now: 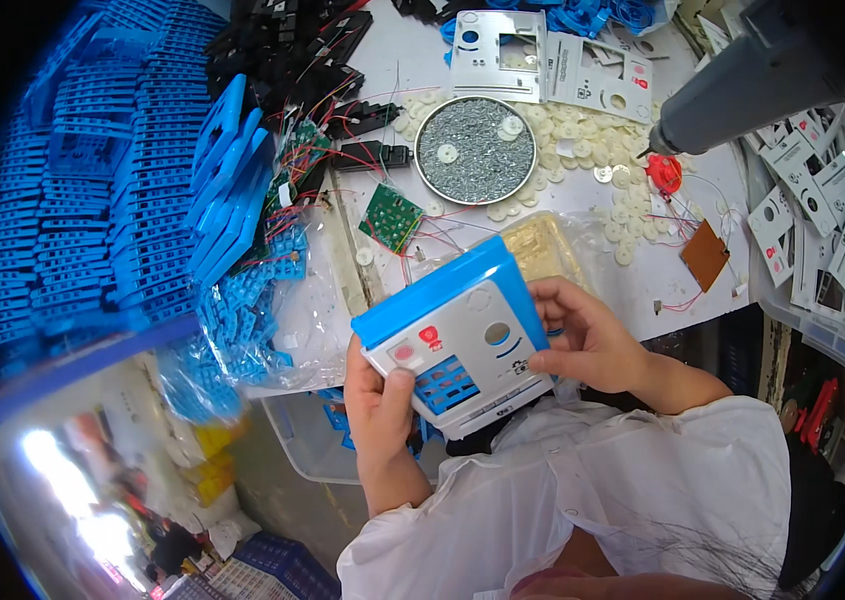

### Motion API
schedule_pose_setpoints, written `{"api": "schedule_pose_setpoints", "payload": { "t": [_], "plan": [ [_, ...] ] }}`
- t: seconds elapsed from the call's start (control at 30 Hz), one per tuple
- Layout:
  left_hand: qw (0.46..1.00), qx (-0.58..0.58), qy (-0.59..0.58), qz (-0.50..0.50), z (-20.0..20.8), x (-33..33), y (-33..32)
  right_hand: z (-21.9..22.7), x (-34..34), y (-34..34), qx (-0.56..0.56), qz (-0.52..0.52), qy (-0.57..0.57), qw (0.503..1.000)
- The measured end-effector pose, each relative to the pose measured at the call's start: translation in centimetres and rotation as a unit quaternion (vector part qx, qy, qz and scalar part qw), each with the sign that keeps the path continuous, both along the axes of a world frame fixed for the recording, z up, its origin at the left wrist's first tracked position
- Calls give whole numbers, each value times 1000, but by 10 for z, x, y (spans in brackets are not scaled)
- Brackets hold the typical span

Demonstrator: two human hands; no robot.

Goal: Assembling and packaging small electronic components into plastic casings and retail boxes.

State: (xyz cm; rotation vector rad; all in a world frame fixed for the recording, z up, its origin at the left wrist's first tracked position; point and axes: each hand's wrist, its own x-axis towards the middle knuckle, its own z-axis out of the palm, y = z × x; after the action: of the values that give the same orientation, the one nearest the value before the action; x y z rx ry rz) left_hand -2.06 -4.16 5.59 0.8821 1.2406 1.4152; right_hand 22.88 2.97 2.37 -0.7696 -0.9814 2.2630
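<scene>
Between my two hands is a shallow blue plastic case (435, 286) with a white front panel (465, 335) on it, tilted over the table's near edge. The panel has a round hole, a rectangular window and small red prints; blue slats show through the window. My left hand (380, 405) grips the lower left edge, thumb on the panel's face. On the opposite side my right hand (588, 335) holds the right edge, its thumb against the panel and its fingers behind the rim. The back of the case is hidden.
Beyond the case stand a round dish (476, 203) of small screws, scattered white discs (583, 135), and a wired green circuit board (391, 218). Blue cases (143, 170) pile up at left, black parts (288, 60) behind. A grey power driver (733, 100) juts in near white panels (803, 210) at right.
</scene>
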Motion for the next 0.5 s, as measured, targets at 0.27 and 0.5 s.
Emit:
{"api": "schedule_pose_setpoints", "payload": {
  "t": [0.27, 0.5],
  "plan": [
    [994, -103, 0, -27, -7, -7, -5, 3, -1, 3, 19, -22, -20, 999],
    [994, -88, -63, -31, -2, -7, 2, 2, 3, 10, 18, 8, -7, 1000]
  ]
}}
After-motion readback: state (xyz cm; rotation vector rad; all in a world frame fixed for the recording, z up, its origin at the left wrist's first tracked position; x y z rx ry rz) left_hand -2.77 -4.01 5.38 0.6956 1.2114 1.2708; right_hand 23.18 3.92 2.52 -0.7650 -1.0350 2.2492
